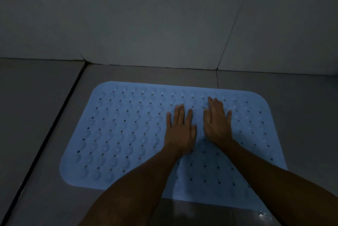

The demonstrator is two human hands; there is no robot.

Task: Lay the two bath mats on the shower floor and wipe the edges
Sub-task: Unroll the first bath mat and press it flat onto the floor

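A light blue rubber bath mat [118, 134] with rows of small holes and raised bumps lies flat on the grey tiled shower floor [45, 112]. My left hand [180, 130] rests palm down on the mat's middle, fingers spread. Just to its right, my right hand [217, 123] also lies flat on the mat, fingers apart and pointing toward the wall. Neither hand holds anything. My forearms cover part of the mat's near edge. Only one mat is in view, and no cloth is visible.
A grey tiled wall [164, 15] rises just beyond the mat's far edge. A dark grout channel [49, 125] runs diagonally along the floor left of the mat. Wet, shiny floor [261, 214] shows near the bottom right. The light is dim.
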